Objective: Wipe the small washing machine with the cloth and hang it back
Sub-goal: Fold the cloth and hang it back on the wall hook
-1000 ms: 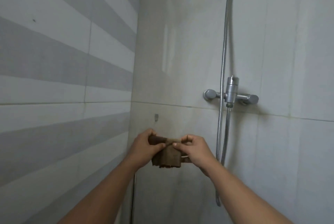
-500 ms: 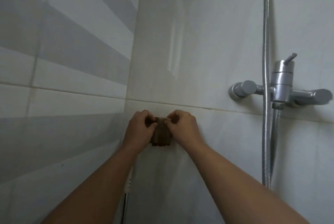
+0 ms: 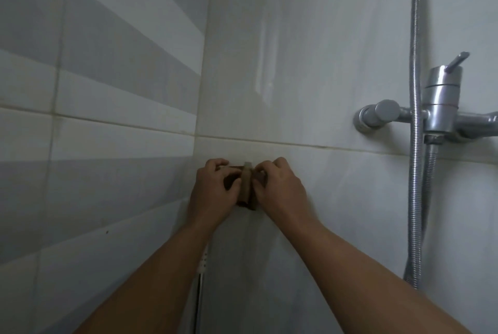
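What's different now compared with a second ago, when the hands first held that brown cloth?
Both hands carried the brown cloth up to the small wall hook; a second ago it hung lower, spread between them. The left hand and right hand have drawn closer together. Unchanged: each hand's pinching grip on the cloth.

Single head-worn wide-angle view, aimed forward and slightly down into a tiled wall corner at close range. Corner seam runs from 12 o'clock down to centre. Grey-and-white striped tile wall fills 9 o'clock; plain pale tile wall fills 12 to 3 o'clock. Both forearms enter from 6 o'clock. Straight lines bow toward frame edges. No second view.
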### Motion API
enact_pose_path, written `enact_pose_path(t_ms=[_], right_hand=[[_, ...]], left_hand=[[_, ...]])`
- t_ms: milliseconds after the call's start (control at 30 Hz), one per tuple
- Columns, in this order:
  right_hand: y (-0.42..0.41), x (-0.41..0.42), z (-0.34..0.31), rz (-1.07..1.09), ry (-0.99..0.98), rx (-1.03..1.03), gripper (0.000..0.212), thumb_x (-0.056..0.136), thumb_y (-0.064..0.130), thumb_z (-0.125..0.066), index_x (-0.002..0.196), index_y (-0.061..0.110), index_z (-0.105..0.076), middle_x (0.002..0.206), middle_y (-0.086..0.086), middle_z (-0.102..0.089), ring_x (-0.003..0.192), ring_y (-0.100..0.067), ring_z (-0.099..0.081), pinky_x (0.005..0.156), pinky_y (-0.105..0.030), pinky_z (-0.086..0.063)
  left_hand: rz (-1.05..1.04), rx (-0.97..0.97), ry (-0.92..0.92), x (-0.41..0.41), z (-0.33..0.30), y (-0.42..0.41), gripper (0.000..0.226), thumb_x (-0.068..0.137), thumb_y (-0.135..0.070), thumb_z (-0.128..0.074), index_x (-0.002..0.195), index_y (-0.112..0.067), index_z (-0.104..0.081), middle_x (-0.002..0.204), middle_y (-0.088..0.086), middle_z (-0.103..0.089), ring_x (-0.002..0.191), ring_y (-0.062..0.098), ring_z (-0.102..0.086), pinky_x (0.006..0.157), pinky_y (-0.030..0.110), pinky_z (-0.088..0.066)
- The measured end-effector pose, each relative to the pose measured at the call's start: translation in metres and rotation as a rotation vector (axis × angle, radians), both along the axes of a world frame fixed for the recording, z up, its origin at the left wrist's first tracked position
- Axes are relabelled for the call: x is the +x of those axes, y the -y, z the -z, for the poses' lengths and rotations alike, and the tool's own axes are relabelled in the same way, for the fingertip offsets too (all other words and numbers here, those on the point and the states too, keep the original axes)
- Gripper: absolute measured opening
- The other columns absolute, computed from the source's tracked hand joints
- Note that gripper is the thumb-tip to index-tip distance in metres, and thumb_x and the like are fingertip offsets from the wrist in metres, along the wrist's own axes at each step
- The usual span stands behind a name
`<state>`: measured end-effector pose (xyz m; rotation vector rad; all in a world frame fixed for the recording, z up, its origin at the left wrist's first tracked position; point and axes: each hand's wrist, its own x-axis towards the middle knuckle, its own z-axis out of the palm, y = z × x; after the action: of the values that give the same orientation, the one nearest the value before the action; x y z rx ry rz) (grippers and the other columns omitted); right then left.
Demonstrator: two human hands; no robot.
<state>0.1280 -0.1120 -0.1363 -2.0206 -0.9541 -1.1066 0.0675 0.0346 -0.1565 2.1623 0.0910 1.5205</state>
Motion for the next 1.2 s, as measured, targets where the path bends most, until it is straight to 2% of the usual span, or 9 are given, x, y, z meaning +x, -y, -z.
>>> enact_pose_path(t_ms=[300, 433, 533, 600, 667, 767, 1033, 1100, 1200], right_hand=[[0.001, -0.007, 0.005, -0.048, -0.026, 0.022, 0.027, 0.097, 0.031, -0.062, 0.121, 0.020, -0.064, 0.118, -0.002, -0.051, 0.086, -0.022, -0.063, 0.073, -0.040, -0.059], [-0.002, -0.005, 0.009, -0.092, -0.042, 0.012, 0.016, 0.100, 0.020, -0.057, 0.110, 0.016, -0.069, 0.105, -0.003, -0.055, 0.080, -0.020, -0.059, 0.074, -0.040, -0.058], [-0.003, -0.002, 0.009, -0.121, -0.050, 0.048, 0.017, 0.099, 0.014, -0.059, 0.109, 0.017, -0.073, 0.099, -0.001, -0.056, 0.079, -0.015, -0.056, 0.073, -0.026, -0.055], [-0.003, -0.003, 0.009, -0.139, -0.057, 0.063, 0.020, 0.098, 0.013, -0.061, 0.112, 0.016, -0.075, 0.099, 0.001, -0.055, 0.079, -0.012, -0.053, 0.069, -0.007, -0.042], [-0.003, -0.003, 0.012, -0.154, -0.068, 0.065, 0.021, 0.098, 0.014, -0.062, 0.114, 0.016, -0.074, 0.101, 0.000, -0.055, 0.079, -0.011, -0.052, 0.066, -0.002, -0.035], [0.000, -0.003, 0.016, -0.184, -0.060, 0.085, 0.023, 0.096, 0.014, -0.064, 0.118, 0.016, -0.072, 0.106, -0.001, -0.055, 0.083, -0.010, -0.054, 0.070, -0.002, -0.037], [0.004, -0.002, 0.028, -0.165, -0.033, 0.140, 0.036, 0.093, 0.015, -0.067, 0.129, 0.016, -0.066, 0.116, -0.002, -0.058, 0.098, -0.015, -0.061, 0.087, -0.025, -0.052], [0.004, -0.001, 0.028, -0.153, -0.049, 0.149, 0.034, 0.092, 0.011, -0.066, 0.126, 0.015, -0.069, 0.113, -0.004, -0.062, 0.097, -0.018, -0.063, 0.087, -0.024, -0.050], [0.002, -0.002, 0.025, -0.208, -0.130, 0.264, 0.039, 0.086, 0.002, -0.065, 0.121, 0.017, -0.071, 0.111, -0.003, -0.067, 0.099, -0.017, -0.065, 0.090, -0.023, -0.051]], left_hand=[[0.062, -0.074, 0.011, -0.004, 0.017, 0.003, 0.037, 0.086, -0.031, -0.063, 0.122, -0.027, -0.067, 0.140, -0.005, -0.048, 0.125, 0.013, -0.048, 0.104, 0.034, -0.046], [0.157, -0.100, -0.008, -0.006, 0.021, 0.006, 0.038, 0.085, -0.025, -0.064, 0.123, -0.022, -0.067, 0.133, -0.003, -0.052, 0.117, 0.013, -0.055, 0.099, 0.039, -0.051], [0.139, -0.116, 0.008, -0.005, 0.021, 0.006, 0.036, 0.082, -0.025, -0.068, 0.118, -0.022, -0.068, 0.128, -0.004, -0.053, 0.112, 0.012, -0.057, 0.095, 0.036, -0.053], [0.119, -0.128, 0.010, -0.003, 0.020, 0.006, 0.032, 0.081, -0.027, -0.068, 0.112, -0.021, -0.068, 0.123, -0.005, -0.054, 0.104, 0.013, -0.060, 0.090, 0.036, -0.055], [0.106, -0.130, -0.005, -0.004, 0.019, 0.007, 0.029, 0.082, -0.029, -0.068, 0.110, -0.022, -0.068, 0.118, -0.006, -0.055, 0.098, 0.011, -0.061, 0.085, 0.036, -0.056], [0.087, -0.119, -0.007, -0.004, 0.020, 0.007, 0.029, 0.081, -0.034, -0.067, 0.109, -0.025, -0.067, 0.119, -0.008, -0.053, 0.099, 0.011, -0.061, 0.083, 0.035, -0.057], [0.102, -0.133, 0.020, -0.008, 0.024, 0.009, 0.027, 0.081, -0.024, -0.070, 0.108, -0.023, -0.068, 0.131, -0.006, -0.048, 0.109, 0.014, -0.059, 0.094, 0.033, -0.053], [0.116, -0.143, 0.021, -0.008, 0.024, 0.009, 0.025, 0.080, -0.021, -0.070, 0.105, -0.022, -0.069, 0.127, -0.005, -0.052, 0.106, 0.014, -0.061, 0.093, 0.035, -0.054], [0.075, -0.173, 0.034, -0.012, 0.021, 0.012, 0.017, 0.077, -0.027, -0.070, 0.093, -0.028, -0.064, 0.103, -0.008, -0.061, 0.084, 0.009, -0.064, 0.075, 0.036, -0.057]])
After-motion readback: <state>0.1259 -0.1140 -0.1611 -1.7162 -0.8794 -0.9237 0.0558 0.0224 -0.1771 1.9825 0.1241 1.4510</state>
